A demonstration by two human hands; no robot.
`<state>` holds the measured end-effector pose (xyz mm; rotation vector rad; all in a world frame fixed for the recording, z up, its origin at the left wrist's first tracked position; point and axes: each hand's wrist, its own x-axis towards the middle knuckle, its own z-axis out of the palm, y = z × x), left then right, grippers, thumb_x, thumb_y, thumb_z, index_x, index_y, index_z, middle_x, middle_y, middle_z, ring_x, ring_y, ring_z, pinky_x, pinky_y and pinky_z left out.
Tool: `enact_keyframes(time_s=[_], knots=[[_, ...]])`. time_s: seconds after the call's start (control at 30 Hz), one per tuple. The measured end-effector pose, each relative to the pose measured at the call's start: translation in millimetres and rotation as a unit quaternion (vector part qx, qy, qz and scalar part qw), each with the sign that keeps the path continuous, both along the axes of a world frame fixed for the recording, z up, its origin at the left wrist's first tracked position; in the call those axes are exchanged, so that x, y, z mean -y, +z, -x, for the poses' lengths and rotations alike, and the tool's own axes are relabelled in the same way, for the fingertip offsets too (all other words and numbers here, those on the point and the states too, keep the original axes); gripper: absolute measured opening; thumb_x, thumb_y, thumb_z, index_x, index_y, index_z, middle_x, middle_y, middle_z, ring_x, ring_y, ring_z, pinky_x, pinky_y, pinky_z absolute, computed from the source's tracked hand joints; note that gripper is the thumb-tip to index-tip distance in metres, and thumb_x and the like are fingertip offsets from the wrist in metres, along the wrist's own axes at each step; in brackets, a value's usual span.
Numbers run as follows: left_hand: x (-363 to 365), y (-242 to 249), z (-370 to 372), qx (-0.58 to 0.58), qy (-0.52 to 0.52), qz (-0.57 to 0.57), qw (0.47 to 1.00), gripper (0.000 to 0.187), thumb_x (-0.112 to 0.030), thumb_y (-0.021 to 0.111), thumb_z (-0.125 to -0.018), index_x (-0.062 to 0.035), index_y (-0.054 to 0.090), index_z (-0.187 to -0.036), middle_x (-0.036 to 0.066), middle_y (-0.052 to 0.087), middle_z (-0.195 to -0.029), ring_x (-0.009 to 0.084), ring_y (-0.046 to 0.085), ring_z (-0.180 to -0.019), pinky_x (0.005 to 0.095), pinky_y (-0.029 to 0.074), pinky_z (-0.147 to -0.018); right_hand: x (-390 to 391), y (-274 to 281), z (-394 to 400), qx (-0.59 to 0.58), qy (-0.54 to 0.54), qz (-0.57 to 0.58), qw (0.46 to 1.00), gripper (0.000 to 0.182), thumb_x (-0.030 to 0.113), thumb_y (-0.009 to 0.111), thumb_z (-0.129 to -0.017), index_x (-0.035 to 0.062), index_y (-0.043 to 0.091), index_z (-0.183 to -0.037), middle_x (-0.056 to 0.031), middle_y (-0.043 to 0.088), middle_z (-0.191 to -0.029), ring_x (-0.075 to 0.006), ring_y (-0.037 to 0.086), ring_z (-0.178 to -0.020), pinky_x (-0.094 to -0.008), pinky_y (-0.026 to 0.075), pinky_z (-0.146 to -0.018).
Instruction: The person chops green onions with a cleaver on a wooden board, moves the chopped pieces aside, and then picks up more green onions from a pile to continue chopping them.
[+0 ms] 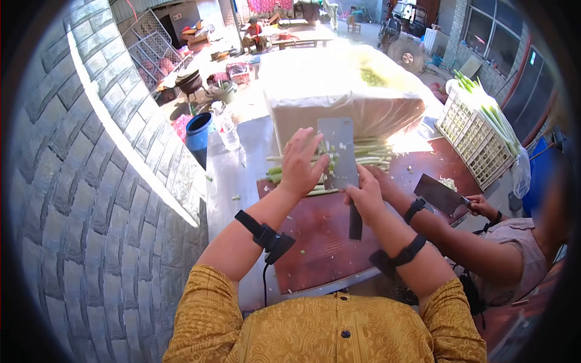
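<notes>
Gripping a cleaver (340, 148) where blade meets handle, the right hand (367, 195) clamps its fingers on the steel, the blade pointing toward 12 o'clock and the handle toward 6. The left hand (298, 162) opens at the blade's 9 o'clock side, fingers apart above green stalks (372, 152); whether it touches the metal cannot be told. Pale chopped bits cling to the blade. The stalks lie crosswise at the far edge of a red board (321, 242). Just beside the right hand, at 2 o'clock, is a co-worker's hand (385, 180); the co-worker's other hand (482, 207), at 3, holds a second cleaver (438, 193). A plastic-covered pile (345, 109) rises at 12, a crate (475, 139) of greens stands at 2, and a clear bottle (226, 128) and blue bucket (198, 128) stand at 10.
</notes>
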<state>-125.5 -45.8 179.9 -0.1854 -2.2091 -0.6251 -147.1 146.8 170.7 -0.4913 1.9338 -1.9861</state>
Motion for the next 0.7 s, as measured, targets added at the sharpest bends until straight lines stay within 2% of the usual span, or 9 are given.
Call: enact_keyframes(time_s=[0.1, 0.13, 0.23, 0.27, 0.37, 0.4, 0.47, 0.6, 0.7], knots=[[-8.2, 33.6, 49.5, -0.051, 0.002, -0.008, 0.999, 0.047, -0.027, 0.064, -0.083, -0.0062, 0.056, -0.124, 0.020, 0.048, -0.131, 0.0380, 0.042, -0.124, 0.0468, 0.032, -0.104, 18.3, 31.4, 33.0, -0.020, -0.034, 0.060, 0.997, 0.057, -0.009, 0.049, -0.075, 0.0013, 0.044, -0.131, -0.0076, 0.059, -0.080, -0.0107, 0.054, -0.056, -0.0212, 0.044, -0.052], [-12.1, 43.6, 61.5, -0.039, -0.005, 0.004, 0.999, 0.047, -0.028, 0.063, -0.084, -0.0065, 0.056, -0.125, 0.018, 0.049, -0.132, 0.0369, 0.041, -0.127, 0.0470, 0.031, -0.105, 20.3, 37.7, 47.8, -0.024, -0.019, 0.052, 0.998, 0.052, -0.005, 0.050, -0.077, 0.0010, 0.044, -0.129, -0.0072, 0.060, -0.090, -0.0109, 0.058, -0.067, -0.0230, 0.046, -0.057], [-26.0, 58.7, 82.4, -0.037, -0.108, 0.084, 0.990, 0.045, -0.028, 0.060, -0.086, -0.0070, 0.056, -0.126, 0.016, 0.048, -0.136, 0.0354, 0.039, -0.131, 0.0471, 0.029, -0.107, 39.1, 53.9, 88.6, -0.007, -0.015, 0.214, 0.977, 0.046, -0.005, 0.052, -0.081, 0.0031, 0.047, -0.126, -0.0055, 0.060, -0.099, -0.0110, 0.059, -0.080, -0.0230, 0.048, -0.066], [-24.8, 56.2, 92.0, -0.022, -0.155, 0.102, 0.982, 0.047, -0.031, 0.054, -0.090, -0.0081, 0.051, -0.131, 0.015, 0.045, -0.140, 0.0331, 0.037, -0.134, 0.0476, 0.027, -0.109, 39.8, 56.2, 103.8, 0.017, 0.010, 0.231, 0.973, 0.039, 0.000, 0.054, -0.086, 0.0045, 0.048, -0.124, -0.0044, 0.058, -0.106, -0.0117, 0.057, -0.092, -0.0240, 0.049, -0.075], [-21.5, 63.8, 106.7, 0.074, -0.254, 0.063, 0.962, 0.054, -0.038, 0.047, -0.093, -0.0080, 0.044, -0.137, 0.015, 0.043, -0.142, 0.0328, 0.037, -0.134, 0.0488, 0.026, -0.109, 36.7, 60.9, 142.8, 0.033, 0.084, 0.260, 0.961, 0.033, 0.004, 0.054, -0.089, 0.0046, 0.051, -0.122, -0.0055, 0.059, -0.105, -0.0126, 0.058, -0.094, -0.0253, 0.050, -0.077], [-17.8, 63.5, 112.7, 0.070, -0.247, 0.119, 0.959, 0.063, -0.048, 0.039, -0.095, -0.0070, 0.034, -0.143, 0.016, 0.038, -0.145, 0.0324, 0.035, -0.134, 0.0485, 0.024, -0.111, 34.6, 60.9, 152.6, 0.031, 0.088, 0.242, 0.966, 0.032, 0.005, 0.054, -0.089, 0.0047, 0.052, -0.121, -0.0053, 0.060, -0.104, -0.0124, 0.058, -0.093, -0.0254, 0.050, -0.077], [-13.0, 64.9, 125.5, 0.098, -0.252, 0.143, 0.952, 0.067, -0.051, 0.036, -0.095, -0.0063, 0.031, -0.144, 0.016, 0.034, -0.147, 0.0322, 0.033, -0.136, 0.0479, 0.023, -0.111, 31.2, 56.3, 167.1, 0.033, 0.095, 0.206, 0.973, 0.030, 0.007, 0.053, -0.090, 0.0048, 0.053, -0.120, -0.0049, 0.060, -0.101, -0.0122, 0.059, -0.091, -0.0255, 0.050, -0.076], [-8.4, 82.0, 147.6, 0.214, -0.219, 0.176, 0.936, 0.070, -0.055, 0.030, -0.095, -0.0058, 0.027, -0.145, 0.015, 0.028, -0.150, 0.0309, 0.025, -0.140, 0.0465, 0.019, -0.113, 31.7, 57.0, 177.2, 0.025, 0.074, 0.195, 0.978, 0.030, 0.009, 0.054, -0.090, 0.0042, 0.054, -0.119, -0.0031, 0.062, -0.093, -0.0087, 0.057, -0.074, -0.0228, 0.048, -0.064], [-1.7, 76.1, 174.0, 0.246, -0.195, 0.220, 0.924, 0.072, -0.057, 0.025, -0.096, -0.0059, 0.027, -0.146, 0.015, 0.025, -0.152, 0.0303, 0.020, -0.142, 0.0448, 0.016, -0.114, 22.0, 55.6, 182.0, 0.019, 0.091, 0.155, 0.984, 0.032, 0.008, 0.054, -0.088, 0.0037, 0.054, -0.119, -0.0024, 0.062, -0.087, -0.0071, 0.054, -0.064, -0.0206, 0.045, -0.058]])
